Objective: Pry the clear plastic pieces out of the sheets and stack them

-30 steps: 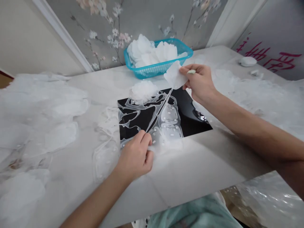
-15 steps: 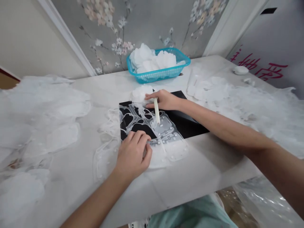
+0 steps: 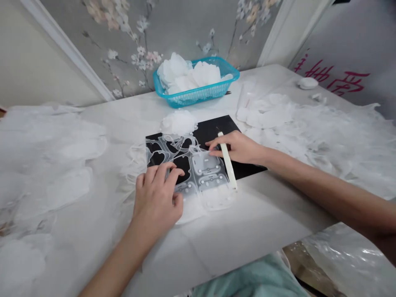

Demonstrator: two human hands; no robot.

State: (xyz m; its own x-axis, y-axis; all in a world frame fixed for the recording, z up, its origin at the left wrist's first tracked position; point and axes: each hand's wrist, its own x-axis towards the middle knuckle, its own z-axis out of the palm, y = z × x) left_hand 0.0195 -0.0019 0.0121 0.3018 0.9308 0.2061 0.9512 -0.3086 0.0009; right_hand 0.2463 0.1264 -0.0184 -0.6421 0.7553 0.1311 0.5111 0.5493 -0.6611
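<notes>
My right hand (image 3: pixel 239 147) holds a slim cream-white stick tool (image 3: pixel 227 163) with a thin dark tip at its upper end. Its thumb and fingertips are at the top edge of a translucent plastic sheet (image 3: pixel 213 171) with cut-out outlines, dots and slots. Part of that sheet lies on a black board (image 3: pixel 216 123), while its near part hangs over onto the table. My left hand (image 3: pixel 159 192) rests on the sheet's left side, fingers apart and bent, holding nothing visible. Beyond it, a small pile of white pieces (image 3: pixel 178 122) lies at the board's far edge.
A blue basket (image 3: pixel 198 95) of white pieces stands at the back by the wall. Heaps of translucent sheets (image 3: pixel 52 161) cover the table's left side, and more plastic scraps (image 3: pixel 324 136) spread on the right. A white rounded object (image 3: pixel 307 83) lies far right.
My right hand has moved from the white pile back toward me and right, to the sheet's edge, with the stick tool still in it. My left hand stays on the sheet.
</notes>
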